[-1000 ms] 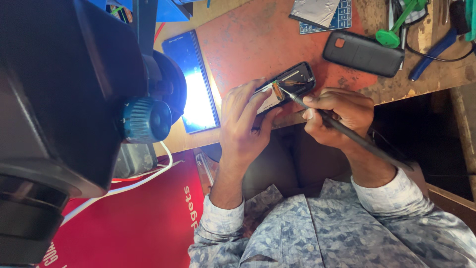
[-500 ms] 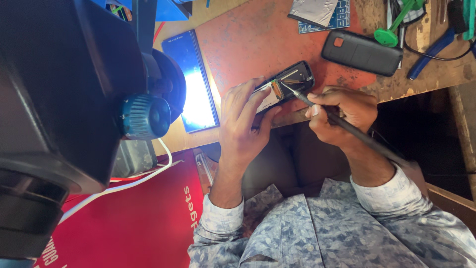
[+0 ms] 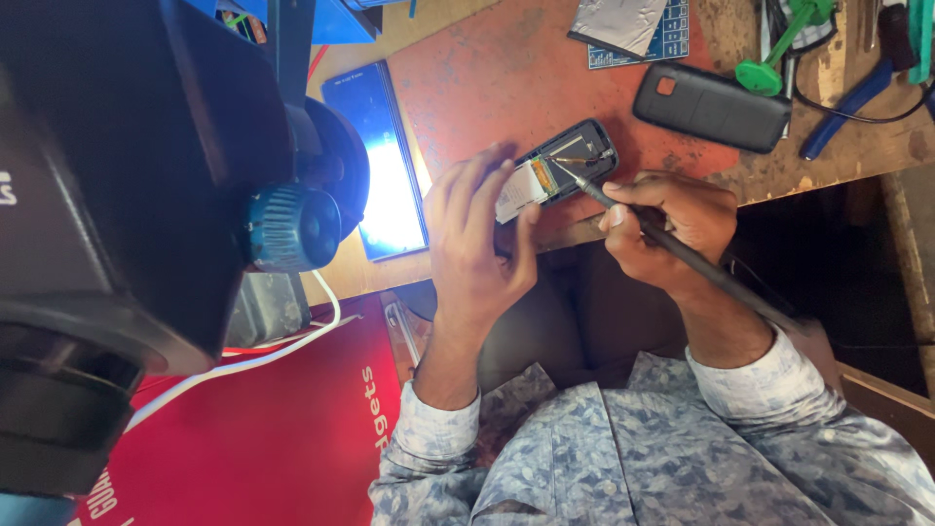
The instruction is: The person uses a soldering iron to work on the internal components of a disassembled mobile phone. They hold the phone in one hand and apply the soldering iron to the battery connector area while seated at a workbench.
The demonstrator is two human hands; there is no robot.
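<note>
Left hand (image 3: 477, 244) is pinning the opened small phone (image 3: 557, 168) against the red work mat (image 3: 506, 78), fingers spread wide over its near end, not wrapped around it. Right hand (image 3: 672, 226) is gripping a dark soldering iron (image 3: 682, 253) pen-style, fingers closed tight on the shaft, tip touching inside the opened phone, which is lying on the mat's near edge. A black keypad phone (image 3: 713, 105) is lying beside the mat's right edge, well apart from the opened one. A lit smartphone (image 3: 382, 161) is sitting just left of the mat. A green tool (image 3: 779, 49) and a blue-handled tool (image 3: 852, 102) are lying right of the mat. A large black microscope head (image 3: 136, 195) is hanging left of the mat, blocking that side.
</note>
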